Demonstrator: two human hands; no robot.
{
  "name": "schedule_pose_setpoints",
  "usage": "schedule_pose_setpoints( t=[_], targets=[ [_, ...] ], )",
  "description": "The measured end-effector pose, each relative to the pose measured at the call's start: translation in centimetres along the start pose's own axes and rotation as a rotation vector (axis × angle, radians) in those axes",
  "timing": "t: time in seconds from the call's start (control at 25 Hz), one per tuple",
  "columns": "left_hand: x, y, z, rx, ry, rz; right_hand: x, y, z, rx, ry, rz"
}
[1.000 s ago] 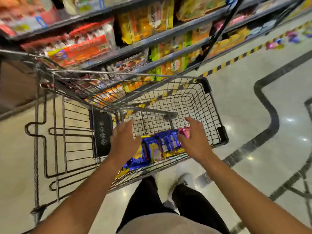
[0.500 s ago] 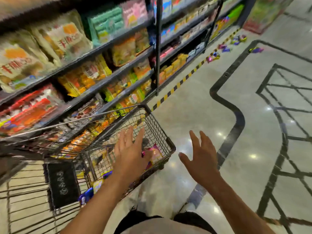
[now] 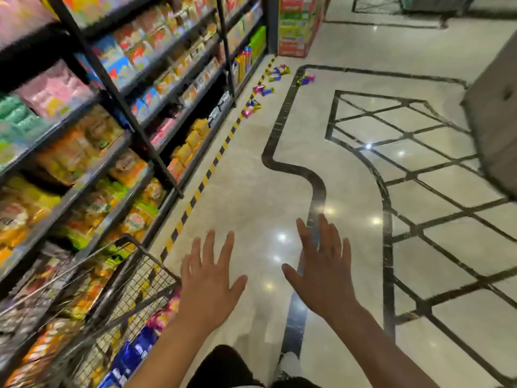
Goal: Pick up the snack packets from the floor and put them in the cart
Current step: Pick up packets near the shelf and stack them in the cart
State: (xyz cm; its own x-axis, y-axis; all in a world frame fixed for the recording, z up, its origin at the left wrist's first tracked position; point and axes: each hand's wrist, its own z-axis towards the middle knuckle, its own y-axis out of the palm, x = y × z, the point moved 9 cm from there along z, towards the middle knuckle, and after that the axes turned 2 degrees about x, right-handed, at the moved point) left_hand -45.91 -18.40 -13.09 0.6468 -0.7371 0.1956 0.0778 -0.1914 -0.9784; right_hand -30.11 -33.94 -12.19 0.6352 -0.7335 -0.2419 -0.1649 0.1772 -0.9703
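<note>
Both the left hand (image 3: 208, 287) and right hand (image 3: 324, 273) are spread, holding nothing, right of the cart (image 3: 134, 278); snack packets (image 3: 268, 85) lie far beyond it

Ahead of both my hands, my left hand (image 3: 208, 287) and my right hand (image 3: 321, 275), the polished floor (image 3: 251, 197) lies open, a wide bare lane running forward to the snack packets (image 3: 268, 88) scattered far beyond my fingertips. Just left of my left hand the wire cart (image 3: 134, 278) blocks that side, its mesh corner close to my wrist. Further left the shelves (image 3: 117, 130) wall off the whole flank, their base edged by striped tape (image 3: 207, 175). Far off to the right of my right hand stands a grey block (image 3: 495, 119); between it and me the floor is free.
</note>
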Motion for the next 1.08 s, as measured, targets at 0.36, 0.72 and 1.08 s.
schedule_pose_setpoints(
  t=[0.36, 0.72, 1.08],
  targets=[
    [7.2, -0.2, 11.3, 0.055, 0.152, 0.047, 6.2, -2.3, 7.4, 0.042, 0.124, -0.043],
    [8.7, -0.5, 28.0, -0.004, 0.179, 0.022, 8.1, -4.0, 23.3, 0.076, 0.200, -0.081],
    [11.7, -1.8, 42.2, -0.058, 0.230, 0.031, 10.7, -5.3, 35.2, 0.078, 0.261, -0.077]
  ],
)
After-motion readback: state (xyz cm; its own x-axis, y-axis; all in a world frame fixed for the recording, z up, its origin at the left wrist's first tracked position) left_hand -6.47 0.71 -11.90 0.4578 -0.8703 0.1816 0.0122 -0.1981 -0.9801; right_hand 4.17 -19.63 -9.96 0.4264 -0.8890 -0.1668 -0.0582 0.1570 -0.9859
